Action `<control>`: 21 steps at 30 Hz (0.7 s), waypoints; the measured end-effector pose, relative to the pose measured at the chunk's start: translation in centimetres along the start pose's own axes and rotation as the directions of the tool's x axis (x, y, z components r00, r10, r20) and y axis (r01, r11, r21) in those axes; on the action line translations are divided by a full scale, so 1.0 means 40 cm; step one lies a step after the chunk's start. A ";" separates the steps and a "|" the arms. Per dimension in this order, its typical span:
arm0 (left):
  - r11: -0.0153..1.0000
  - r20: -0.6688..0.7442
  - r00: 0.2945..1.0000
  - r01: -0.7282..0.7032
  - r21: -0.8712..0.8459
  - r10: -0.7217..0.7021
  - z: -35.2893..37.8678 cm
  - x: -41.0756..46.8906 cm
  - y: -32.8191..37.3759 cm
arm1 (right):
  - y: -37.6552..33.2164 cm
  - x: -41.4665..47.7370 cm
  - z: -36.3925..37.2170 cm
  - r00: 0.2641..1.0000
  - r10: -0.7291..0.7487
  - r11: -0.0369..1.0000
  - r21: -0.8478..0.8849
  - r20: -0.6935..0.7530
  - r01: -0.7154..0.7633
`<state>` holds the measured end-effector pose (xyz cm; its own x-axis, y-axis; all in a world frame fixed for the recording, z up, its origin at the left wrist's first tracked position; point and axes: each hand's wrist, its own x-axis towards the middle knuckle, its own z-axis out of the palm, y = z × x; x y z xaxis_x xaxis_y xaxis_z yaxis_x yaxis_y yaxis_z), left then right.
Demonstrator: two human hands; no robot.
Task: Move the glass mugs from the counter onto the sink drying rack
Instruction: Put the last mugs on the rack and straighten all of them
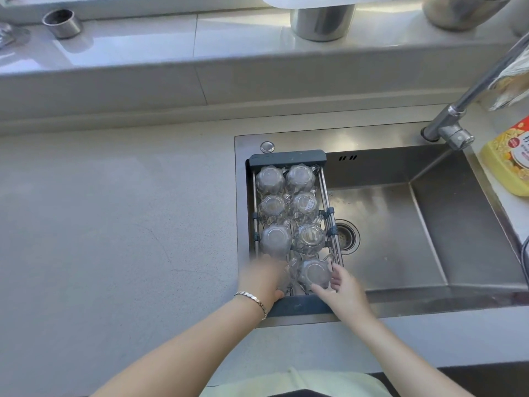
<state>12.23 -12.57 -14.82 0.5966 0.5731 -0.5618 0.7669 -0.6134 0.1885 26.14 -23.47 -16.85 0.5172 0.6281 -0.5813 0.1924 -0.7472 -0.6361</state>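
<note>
Seven clear glass mugs (287, 213) stand upside down, bases up, in two columns inside the dark grey, metal-railed drying rack (287, 157) spanning the left part of the stainless steel sink (429, 224). An eighth mug may sit under the blurred left hand (262, 277), whose grasp I cannot tell. Right hand (342, 287) is spread, fingers touching the nearest right-column mug (314, 273), not clenched. Grey tabletop (114, 224) lies left of the sink. Yellow detergent bottle (508, 164) stands at the sink's right edge.
</note>
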 end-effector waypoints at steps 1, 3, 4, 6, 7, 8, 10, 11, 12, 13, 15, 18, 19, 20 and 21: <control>1.000 -0.002 1.000 0.001 -0.002 -0.001 0.000 0.000 0.000 | -0.008 0.005 0.005 0.999 0.038 0.999 -0.012 0.015 -0.038; 1.000 -0.005 1.000 -0.006 -0.011 0.006 0.004 0.002 -0.001 | -0.029 0.019 0.007 0.999 0.053 0.997 -0.065 0.009 -0.052; 1.000 -0.006 1.000 -0.006 -0.016 0.006 0.004 0.002 -0.002 | -0.040 0.022 0.005 0.998 0.057 0.995 -0.084 0.002 -0.057; 1.000 -0.001 1.000 -0.002 -0.004 0.002 0.004 0.001 -0.006 | -0.052 0.026 -0.004 0.998 0.057 0.993 -0.105 0.005 -0.056; 1.000 -0.012 1.000 -0.007 -0.005 0.007 0.006 0.003 -0.008 | -0.050 0.028 -0.010 0.998 0.053 0.992 -0.113 0.016 -0.051; 1.000 -0.013 1.000 -0.012 0.005 0.012 0.009 0.004 -0.010 | -0.045 0.030 -0.016 0.998 0.050 0.992 -0.115 0.027 -0.046; 0.997 -0.061 0.996 -0.057 0.059 0.061 0.016 -0.005 -0.014 | -0.039 0.028 -0.026 0.998 0.042 0.994 -0.107 0.054 -0.036; 0.993 -0.089 0.993 -0.066 0.094 0.074 0.017 -0.009 -0.018 | -0.038 0.028 -0.028 0.997 0.036 0.994 -0.108 0.062 -0.029; 0.991 -0.072 0.996 -0.035 0.126 0.045 0.018 -0.012 -0.022 | -0.039 0.029 -0.028 0.997 0.032 0.993 -0.114 0.068 -0.024; 0.990 -0.115 0.992 -0.029 0.141 0.046 0.027 -0.013 -0.024 | -0.041 0.029 -0.027 0.997 0.026 0.991 -0.132 0.076 -0.016; 0.982 -0.135 0.989 -0.029 0.188 0.055 0.027 -0.011 -0.020 | -0.046 0.033 -0.028 0.994 0.019 0.980 -0.199 0.105 0.002; 0.986 -0.044 0.999 -0.014 0.166 0.022 0.008 -0.013 0.001 | -0.061 0.043 -0.048 0.979 0.039 0.939 -0.342 0.201 0.033; 0.988 -0.029 0.999 -0.018 0.151 0.023 0.006 -0.007 0.000 | -0.069 0.048 -0.057 0.971 0.039 0.916 -0.397 0.234 0.059; 0.994 -0.003 1.000 -0.006 0.107 0.007 -0.013 -0.007 0.003 | -0.083 0.051 -0.067 0.966 0.036 0.887 -0.453 0.257 0.087; 0.998 -0.007 1.000 -0.002 0.063 0.002 -0.028 0.002 0.003 | -0.099 0.053 -0.078 0.961 0.031 0.858 -0.501 0.276 0.116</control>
<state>12.61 -11.99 -13.94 0.5999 0.5754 -0.5560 0.7494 -0.6474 0.1386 29.07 -19.87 -13.98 0.2724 0.6401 -0.7184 0.6430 -0.6765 -0.3589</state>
